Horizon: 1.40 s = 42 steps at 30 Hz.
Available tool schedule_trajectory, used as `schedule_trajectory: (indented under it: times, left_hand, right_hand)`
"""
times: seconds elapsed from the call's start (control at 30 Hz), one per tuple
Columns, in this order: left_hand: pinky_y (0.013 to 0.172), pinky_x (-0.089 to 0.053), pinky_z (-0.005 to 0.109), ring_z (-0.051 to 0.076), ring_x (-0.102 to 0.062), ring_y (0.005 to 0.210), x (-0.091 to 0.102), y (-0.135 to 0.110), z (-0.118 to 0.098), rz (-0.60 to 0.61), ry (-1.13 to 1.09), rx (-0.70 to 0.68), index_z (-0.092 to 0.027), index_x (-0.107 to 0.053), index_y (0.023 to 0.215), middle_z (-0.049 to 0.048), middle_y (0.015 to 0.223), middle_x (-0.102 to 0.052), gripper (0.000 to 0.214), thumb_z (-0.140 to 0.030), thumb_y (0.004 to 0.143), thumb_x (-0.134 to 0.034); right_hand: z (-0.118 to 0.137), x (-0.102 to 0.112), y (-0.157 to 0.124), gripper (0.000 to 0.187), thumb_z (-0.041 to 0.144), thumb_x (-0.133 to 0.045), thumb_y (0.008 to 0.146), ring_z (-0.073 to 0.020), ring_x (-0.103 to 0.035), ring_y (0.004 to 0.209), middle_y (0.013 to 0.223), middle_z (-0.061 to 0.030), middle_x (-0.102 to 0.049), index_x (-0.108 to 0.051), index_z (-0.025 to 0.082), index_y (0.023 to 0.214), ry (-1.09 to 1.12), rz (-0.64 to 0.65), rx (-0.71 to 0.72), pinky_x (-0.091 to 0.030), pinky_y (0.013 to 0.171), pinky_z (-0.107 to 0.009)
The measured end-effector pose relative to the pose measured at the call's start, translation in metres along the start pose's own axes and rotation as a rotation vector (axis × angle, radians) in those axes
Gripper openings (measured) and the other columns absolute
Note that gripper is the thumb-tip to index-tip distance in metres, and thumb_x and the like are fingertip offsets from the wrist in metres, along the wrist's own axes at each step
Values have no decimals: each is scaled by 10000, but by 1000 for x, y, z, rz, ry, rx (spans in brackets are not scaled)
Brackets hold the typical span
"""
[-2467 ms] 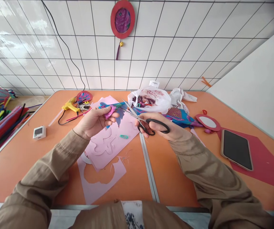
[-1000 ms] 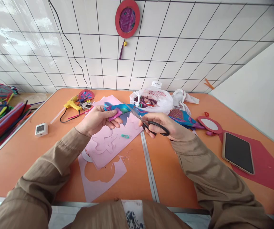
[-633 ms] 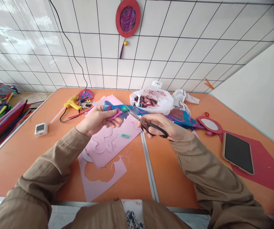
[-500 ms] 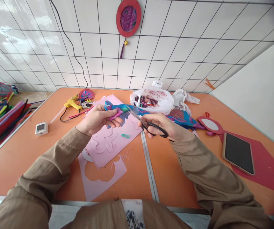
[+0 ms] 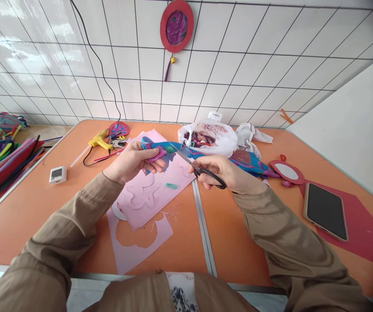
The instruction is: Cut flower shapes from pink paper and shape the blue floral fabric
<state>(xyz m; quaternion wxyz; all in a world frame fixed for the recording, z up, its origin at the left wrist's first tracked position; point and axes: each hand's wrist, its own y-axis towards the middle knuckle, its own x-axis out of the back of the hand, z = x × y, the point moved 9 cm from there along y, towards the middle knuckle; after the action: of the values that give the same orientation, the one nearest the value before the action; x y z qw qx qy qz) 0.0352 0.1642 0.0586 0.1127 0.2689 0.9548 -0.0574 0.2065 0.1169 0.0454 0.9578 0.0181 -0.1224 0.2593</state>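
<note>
My left hand (image 5: 137, 162) pinches a blue patterned fabric (image 5: 170, 147) with pink and green parts, holding it up over the pink paper. The cloth stretches right, behind my right hand, and its far part lies on the table. In my right hand (image 5: 217, 171) is a pair of scissors (image 5: 202, 170) with black handles, fingers wrapped through the loops. The metal blades point up and left and meet the fabric just right of my left fingers. Below them, pink paper (image 5: 155, 206) with curved cut lines lies on the table, a small green clip (image 5: 171, 186) on top.
Behind the fabric sits a white plastic bag (image 5: 222, 141) of small items. A yellow glue gun (image 5: 98, 141) and a white device (image 5: 58, 175) are at left. A phone (image 5: 325, 211) lies on red paper (image 5: 365, 229) at right, near a red-rimmed oval (image 5: 287, 171).
The scissors' handles have drawn a little closer together and moved slightly left, their blades at the fabric. My left hand keeps its hold almost unmoved. The view has shifted slightly.
</note>
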Motion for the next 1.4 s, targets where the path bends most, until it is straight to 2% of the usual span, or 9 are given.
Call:
schedule_trajectory:
  times: [0.23,0.47,0.63,0.8,0.9,1.13,1.4]
  left_hand:
    - [470,-569,220,188,-726,552,1,1,0,-15,-11,-15,-67,-766,746,129,700,-772,144,-204,789,-777]
    - [462,-559,222,185,-720,546,2,1,-2,-25,-5,-16,-64,-758,737,133,686,-767,147,-202,788,-774]
    - [459,-558,214,187,-725,549,2,1,-2,-21,-11,-17,-63,-757,730,133,685,-767,157,-205,794,-772]
    - [472,-570,217,188,-731,562,3,2,1,-32,-21,-25,-64,-762,753,133,708,-773,158,-215,799,-771]
    - [477,-571,214,183,-730,559,2,1,2,-36,-25,-33,-73,-762,740,130,715,-775,177,-238,800,-777]
    - [465,-553,196,172,-720,543,-1,0,-1,-52,-16,-76,-82,-764,704,118,694,-770,222,-291,769,-808]
    - [469,-539,226,177,-707,545,-2,-2,-4,-90,37,-96,-96,-755,711,117,684,-763,216,-299,782,-779]
  right_hand:
    - [-2,0,-1,393,488,-747,772,-76,-532,491,718,8,-552,-648,146,940,-9,-1,-18,-372,419,-198]
    - [-5,3,2,420,534,-731,791,-63,-489,482,752,4,-555,-661,151,950,15,9,52,-436,422,-219]
    - [-4,1,1,505,606,-753,767,-75,-497,474,691,19,-537,-651,148,955,41,36,41,-412,409,-221]
    - [3,-8,-3,611,702,-699,782,-95,-559,522,705,12,-551,-609,140,1002,60,102,29,-425,476,-228]
    - [6,-11,-4,602,696,-673,815,-106,-591,566,725,2,-564,-590,137,1022,67,129,54,-425,524,-231]
    - [6,-12,-3,575,681,-671,826,-102,-571,566,705,19,-537,-598,141,1010,73,118,66,-433,526,-233]
    - [2,-6,1,454,559,-744,804,-95,-573,521,700,31,-538,-617,153,962,60,19,56,-448,500,-239]
